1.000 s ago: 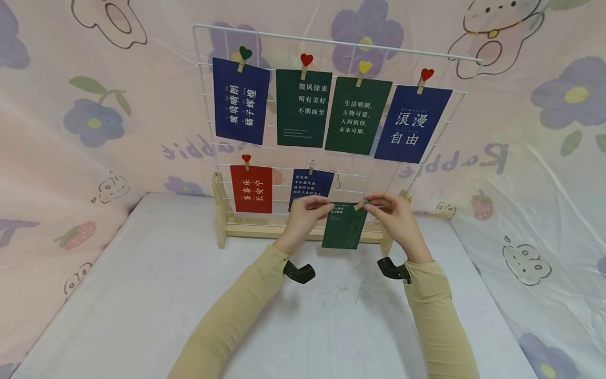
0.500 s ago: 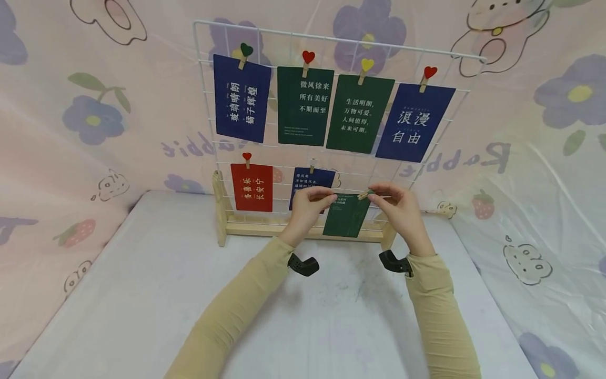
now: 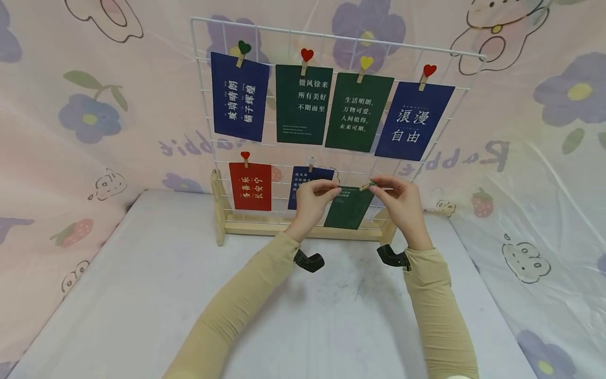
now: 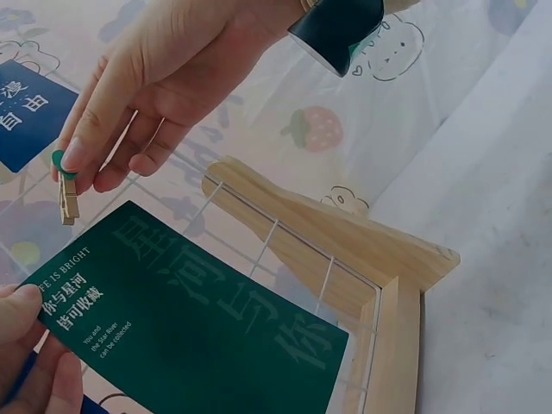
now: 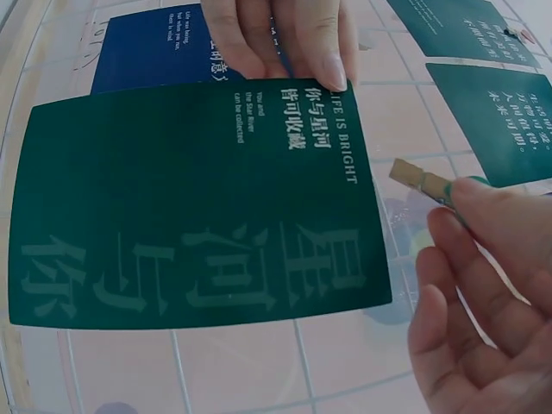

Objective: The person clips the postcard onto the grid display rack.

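A dark green card (image 3: 347,209) (image 4: 190,319) (image 5: 198,207) with pale lettering is held up against the lower row of a white wire grid (image 3: 331,38). My left hand (image 3: 333,189) (image 5: 285,34) pinches the card at its top corner. My right hand (image 3: 375,186) (image 4: 78,159) pinches a small wooden clothespin (image 3: 366,186) (image 4: 67,197) (image 5: 421,181) with a green top. The pin sits just beside the card's upper edge, and a small gap shows between them in the right wrist view.
The grid stands in a wooden base (image 3: 274,229) at the back of a white table (image 3: 142,295). Several cards hang on it from heart pegs, among them a red card (image 3: 250,187) and a blue card (image 3: 303,181) to the left. Pink printed sheeting surrounds the table.
Both hands have lifted the green card and the clothespin up and further toward the grid's lower row. The hung cards have not moved.
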A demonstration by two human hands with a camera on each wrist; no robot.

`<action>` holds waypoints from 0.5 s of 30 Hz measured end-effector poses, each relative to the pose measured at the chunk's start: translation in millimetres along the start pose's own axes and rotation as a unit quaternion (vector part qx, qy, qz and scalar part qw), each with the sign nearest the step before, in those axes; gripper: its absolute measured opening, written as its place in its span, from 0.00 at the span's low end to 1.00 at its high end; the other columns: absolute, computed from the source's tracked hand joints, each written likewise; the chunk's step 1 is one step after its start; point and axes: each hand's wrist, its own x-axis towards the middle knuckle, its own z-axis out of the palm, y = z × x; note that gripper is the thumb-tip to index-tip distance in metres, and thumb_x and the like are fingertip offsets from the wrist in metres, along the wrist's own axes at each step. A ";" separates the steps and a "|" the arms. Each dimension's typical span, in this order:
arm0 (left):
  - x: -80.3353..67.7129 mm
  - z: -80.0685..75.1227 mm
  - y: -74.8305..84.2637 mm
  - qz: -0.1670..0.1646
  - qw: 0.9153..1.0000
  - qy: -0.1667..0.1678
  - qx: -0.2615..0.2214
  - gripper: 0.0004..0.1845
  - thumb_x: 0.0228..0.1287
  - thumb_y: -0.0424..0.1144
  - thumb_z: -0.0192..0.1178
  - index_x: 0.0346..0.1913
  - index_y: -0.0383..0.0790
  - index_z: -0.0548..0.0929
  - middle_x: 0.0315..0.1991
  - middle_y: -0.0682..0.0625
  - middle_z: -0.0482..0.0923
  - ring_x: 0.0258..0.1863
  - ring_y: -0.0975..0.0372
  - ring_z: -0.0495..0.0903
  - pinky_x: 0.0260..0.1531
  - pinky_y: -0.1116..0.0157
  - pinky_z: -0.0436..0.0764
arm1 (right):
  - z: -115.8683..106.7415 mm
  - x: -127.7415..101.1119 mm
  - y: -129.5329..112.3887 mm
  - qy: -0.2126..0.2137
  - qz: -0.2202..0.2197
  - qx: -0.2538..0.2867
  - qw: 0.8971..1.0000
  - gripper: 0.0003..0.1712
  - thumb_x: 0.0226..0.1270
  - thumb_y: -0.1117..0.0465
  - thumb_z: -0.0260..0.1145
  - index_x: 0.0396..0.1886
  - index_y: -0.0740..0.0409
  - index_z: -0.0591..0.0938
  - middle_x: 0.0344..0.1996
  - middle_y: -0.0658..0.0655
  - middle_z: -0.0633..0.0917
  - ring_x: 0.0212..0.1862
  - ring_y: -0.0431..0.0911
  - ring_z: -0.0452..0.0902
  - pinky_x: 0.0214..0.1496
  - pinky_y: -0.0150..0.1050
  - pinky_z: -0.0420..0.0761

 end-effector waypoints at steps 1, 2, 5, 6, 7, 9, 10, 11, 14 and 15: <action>0.6 0.4 0.1 0.004 1.000 0.004 0.002 0.10 0.59 0.32 0.66 0.42 0.30 0.86 0.39 0.46 0.85 0.37 0.60 0.82 0.39 0.69 0.82 | -0.1 0.2 -0.6 0.001 0.000 -0.001 1.000 0.15 0.65 0.62 0.67 0.48 0.65 0.83 0.44 0.60 0.83 0.42 0.40 0.78 0.45 0.27 0.78; 1.4 0.8 0.1 0.006 1.000 0.007 0.003 0.10 0.59 0.32 0.66 0.42 0.31 0.86 0.39 0.46 0.85 0.36 0.60 0.82 0.38 0.69 0.82 | -0.1 0.5 -1.5 0.003 0.000 -0.001 1.000 0.14 0.64 0.63 0.67 0.48 0.65 0.83 0.44 0.60 0.83 0.43 0.40 0.78 0.45 0.27 0.77; 4.6 2.1 -0.2 0.013 1.000 0.015 0.006 0.09 0.59 0.33 0.67 0.41 0.32 0.87 0.38 0.47 0.85 0.36 0.62 0.82 0.38 0.69 0.82 | -0.3 0.8 -9.7 0.008 -0.006 -0.003 1.000 0.14 0.64 0.65 0.67 0.47 0.68 0.83 0.43 0.63 0.83 0.42 0.39 0.77 0.45 0.27 0.77; 5.7 2.6 -0.4 0.014 1.000 0.017 0.006 0.08 0.59 0.33 0.67 0.40 0.33 0.87 0.37 0.48 0.85 0.36 0.62 0.82 0.38 0.69 0.82 | -0.3 0.4 -14.8 0.010 -0.009 -0.006 1.000 0.14 0.64 0.66 0.67 0.47 0.69 0.83 0.43 0.64 0.83 0.42 0.39 0.77 0.45 0.27 0.77; 6.9 3.0 -0.5 0.015 1.000 0.019 0.009 0.08 0.59 0.34 0.67 0.40 0.34 0.87 0.37 0.48 0.85 0.35 0.63 0.82 0.37 0.70 0.82 | -0.2 0.3 -19.1 0.013 -0.012 -0.009 1.000 0.13 0.64 0.67 0.66 0.46 0.70 0.83 0.42 0.65 0.83 0.42 0.39 0.77 0.45 0.27 0.77; 8.6 3.7 0.3 0.016 1.000 0.021 0.013 0.08 0.59 0.34 0.67 0.40 0.35 0.87 0.37 0.48 0.85 0.35 0.63 0.82 0.37 0.70 0.82 | -0.2 0.0 -27.8 0.017 -0.014 -0.011 1.000 0.13 0.64 0.69 0.66 0.46 0.73 0.82 0.42 0.68 0.83 0.42 0.40 0.77 0.45 0.27 0.77; 9.3 4.2 0.6 0.017 1.000 0.022 0.013 0.07 0.59 0.34 0.67 0.39 0.35 0.87 0.37 0.48 0.85 0.35 0.63 0.82 0.37 0.70 0.82 | 0.0 -0.3 -31.7 0.019 -0.014 -0.013 1.000 0.13 0.64 0.70 0.65 0.46 0.74 0.82 0.42 0.68 0.83 0.42 0.40 0.77 0.45 0.27 0.77; 10.2 4.7 0.8 0.017 0.999 0.024 0.015 0.07 0.59 0.34 0.67 0.40 0.35 0.87 0.37 0.48 0.85 0.35 0.63 0.82 0.37 0.70 0.82 | 0.1 -0.4 -34.4 0.021 -0.014 -0.016 1.000 0.13 0.64 0.70 0.65 0.46 0.74 0.82 0.42 0.68 0.83 0.41 0.39 0.77 0.45 0.27 0.77; 11.6 6.3 3.0 0.018 0.999 0.028 0.014 0.07 0.59 0.33 0.67 0.40 0.35 0.87 0.37 0.48 0.85 0.36 0.63 0.82 0.38 0.70 0.82 | -0.2 2.2 -31.6 0.029 -0.012 -0.014 0.999 0.13 0.64 0.69 0.65 0.46 0.73 0.82 0.42 0.65 0.84 0.41 0.38 0.78 0.44 0.27 0.77; 11.9 6.7 3.6 0.019 0.999 0.029 0.013 0.07 0.59 0.33 0.67 0.40 0.35 0.87 0.37 0.48 0.85 0.36 0.62 0.82 0.38 0.70 0.82 | -0.3 3.6 -27.7 0.033 -0.011 -0.013 0.999 0.13 0.64 0.68 0.66 0.46 0.72 0.82 0.42 0.64 0.84 0.40 0.37 0.78 0.44 0.27 0.77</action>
